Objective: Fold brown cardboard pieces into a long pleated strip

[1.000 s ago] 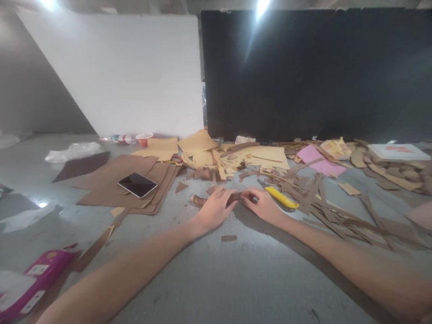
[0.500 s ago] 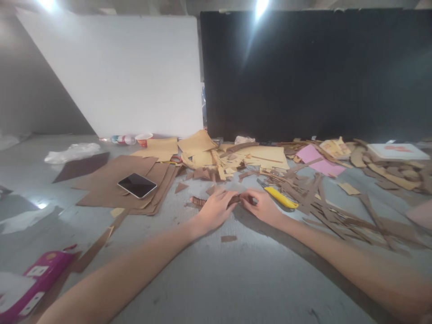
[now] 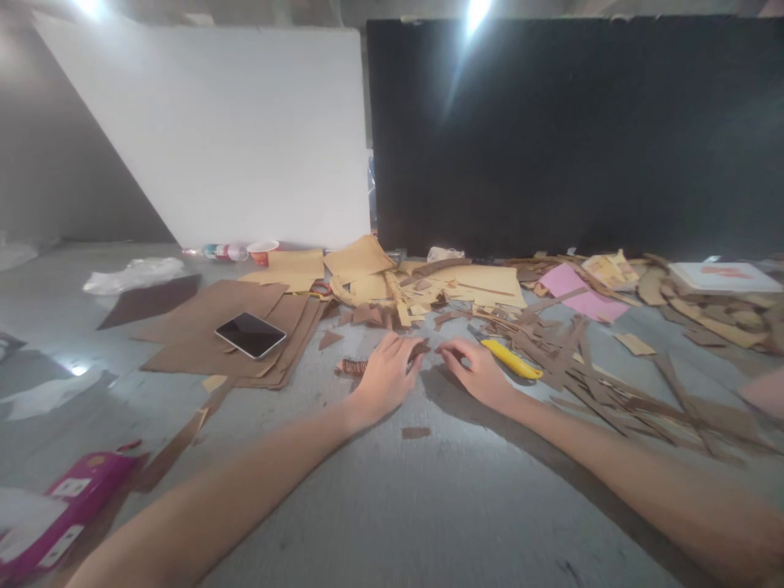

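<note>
While both forearms reach out over the grey tabletop (image 3: pixel 429 506), the left hand (image 3: pixel 385 377) and the right hand (image 3: pixel 476 370) meet over a small brown cardboard strip (image 3: pixel 421 349), which lies on the tabletop between them, just in front of the heap of scraps. Left fingertips (image 3: pixel 412 345) pinch one end of the strip, so that grip is closed on it; the right hand's fingers are curled with their tips just beside the other end, but whether they clamp it cannot be told. A ridged bit of corrugated card (image 3: pixel 352 367) lies just left of the left hand. A yellow utility knife (image 3: pixel 511 359) rests just beyond the right hand. Farther left, a phone (image 3: pixel 250 335) lies on brown cardboard sheets (image 3: pixel 196 343).
</note>
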{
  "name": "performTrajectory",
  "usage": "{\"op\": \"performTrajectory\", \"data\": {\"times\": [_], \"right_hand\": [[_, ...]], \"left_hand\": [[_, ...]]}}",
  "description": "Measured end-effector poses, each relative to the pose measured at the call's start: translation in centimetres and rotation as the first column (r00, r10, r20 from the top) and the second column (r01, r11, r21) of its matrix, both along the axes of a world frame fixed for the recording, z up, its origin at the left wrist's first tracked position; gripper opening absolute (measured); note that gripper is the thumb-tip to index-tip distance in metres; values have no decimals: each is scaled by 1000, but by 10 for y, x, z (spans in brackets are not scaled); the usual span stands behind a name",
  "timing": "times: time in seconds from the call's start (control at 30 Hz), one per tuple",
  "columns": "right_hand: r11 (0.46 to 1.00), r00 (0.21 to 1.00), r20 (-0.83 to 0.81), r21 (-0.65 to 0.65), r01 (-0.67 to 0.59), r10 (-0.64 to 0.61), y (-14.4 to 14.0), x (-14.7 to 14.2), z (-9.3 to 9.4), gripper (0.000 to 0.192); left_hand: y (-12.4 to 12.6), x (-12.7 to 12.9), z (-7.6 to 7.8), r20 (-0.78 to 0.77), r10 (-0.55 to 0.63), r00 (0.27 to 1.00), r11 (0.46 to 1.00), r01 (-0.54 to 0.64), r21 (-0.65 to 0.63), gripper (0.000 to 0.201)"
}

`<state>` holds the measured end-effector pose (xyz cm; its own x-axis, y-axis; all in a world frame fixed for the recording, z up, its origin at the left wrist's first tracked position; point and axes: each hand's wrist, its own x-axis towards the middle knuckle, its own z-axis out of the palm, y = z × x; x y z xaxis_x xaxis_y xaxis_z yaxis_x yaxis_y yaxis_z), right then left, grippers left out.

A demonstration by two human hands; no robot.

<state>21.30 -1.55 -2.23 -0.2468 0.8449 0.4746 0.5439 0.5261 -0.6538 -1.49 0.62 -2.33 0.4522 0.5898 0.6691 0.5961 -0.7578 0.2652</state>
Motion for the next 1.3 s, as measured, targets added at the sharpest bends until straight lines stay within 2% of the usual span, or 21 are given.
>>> {"op": "performTrajectory", "data": {"times": [0.13, 0.3, 0.37, 0.5, 0.63, 0.73, 0.9, 1.0, 1.1, 1.17, 1.2, 1.27, 1.3], "right_hand": [[1000, 1000, 1, -5, 7, -7, -1, 1, 1, 24], [1000, 1000, -2, -13, -5, 5, -2, 0, 3, 24], [1000, 1000, 1, -16, -7, 7, -2, -1, 4, 24], [999, 1000, 4, -30, -12, 12, -3, -2, 4, 25], [998, 1000, 8, -51, -23, 23, -4, -2, 5, 26], [998, 1000, 11, -64, -24, 25, -5, -2, 5, 27], [997, 999, 12, -61, -36, 37, -3, -1, 3, 26], [997, 999, 9, -66, -43, 44, -2, -1, 2, 26], [995, 999, 5, -83, -47, 48, -3, -2, 3, 28], [990, 997, -9, -118, -73, 73, -5, -1, 5, 28], [984, 994, -14, -143, -105, 104, -6, 0, 6, 30], [963, 982, -14, -190, -189, 190, -7, 1, 6, 36], [952, 974, -9, -208, -224, 227, -7, 2, 6, 40]], "left_hand": [[12, -11, 4, -5, 155, 988, 987, -155, 40, 24], [36, -28, 2, 71, 267, 961, 962, -270, 41, 46], [39, -28, -1, 63, 259, 964, 964, -262, 38, 45], [30, -20, -4, -86, 216, 973, 976, -214, 30, 33], [21, -12, -8, -178, 269, 947, 961, -277, -22, 28], [21, -12, -12, -240, 259, 936, 952, -289, -98, 30], [25, -17, -17, -267, 131, 955, 973, -175, -148, 48], [25, -16, -13, -154, 29, 988, 966, -67, -248, 46], [21, -9, -7, 141, -80, 987, 905, 131, -405, 25], [15, -1, -3, 366, -79, 927, 815, 272, -512, 20], [10, 2, -2, 439, -52, 897, 747, 327, -580, 25], [1, 7, 2, 456, -61, 888, 613, 394, -685, 32], [-3, 8, 3, 428, -77, 900, 582, 389, -714, 34]]}}
